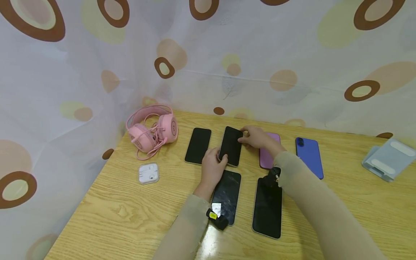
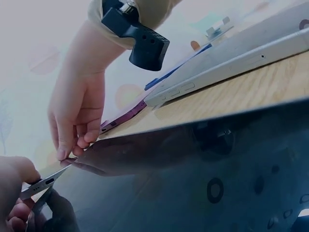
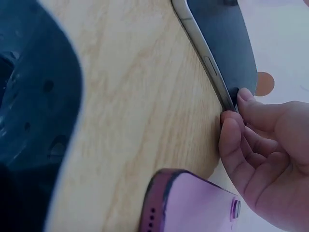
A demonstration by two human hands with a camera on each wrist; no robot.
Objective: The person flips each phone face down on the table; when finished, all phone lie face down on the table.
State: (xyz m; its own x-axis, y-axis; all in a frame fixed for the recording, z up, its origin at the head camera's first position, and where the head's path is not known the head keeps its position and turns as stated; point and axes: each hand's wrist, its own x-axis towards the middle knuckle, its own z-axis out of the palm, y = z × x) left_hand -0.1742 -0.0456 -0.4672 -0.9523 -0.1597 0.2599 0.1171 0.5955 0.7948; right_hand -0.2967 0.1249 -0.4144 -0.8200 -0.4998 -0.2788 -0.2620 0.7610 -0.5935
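Note:
A dark-screened smartphone (image 1: 231,145) lies face up at the back middle of the table, both hands on it. My left hand (image 1: 212,166) pinches its lower left corner, thumb over the glass. At the upper right edge, my right hand (image 1: 255,137) grips it between thumb and fingers. The right wrist view shows that pinch, with the right thumb (image 3: 247,94) on the screen side of the phone (image 3: 212,65). From the left wrist, the phone's port end (image 2: 48,182) appears tilted in the left fingers. Beneath my left forearm lies another dark phone (image 1: 230,193).
A black-screened phone (image 1: 198,145) lies left of the hands. To the right are a purple phone (image 1: 266,159), a blue phone (image 1: 310,157) and a larger dark phone (image 1: 268,213). Pink headphones (image 1: 146,135), boxed earphones (image 1: 148,173) and a pale blue stand (image 1: 388,159) sit toward the sides.

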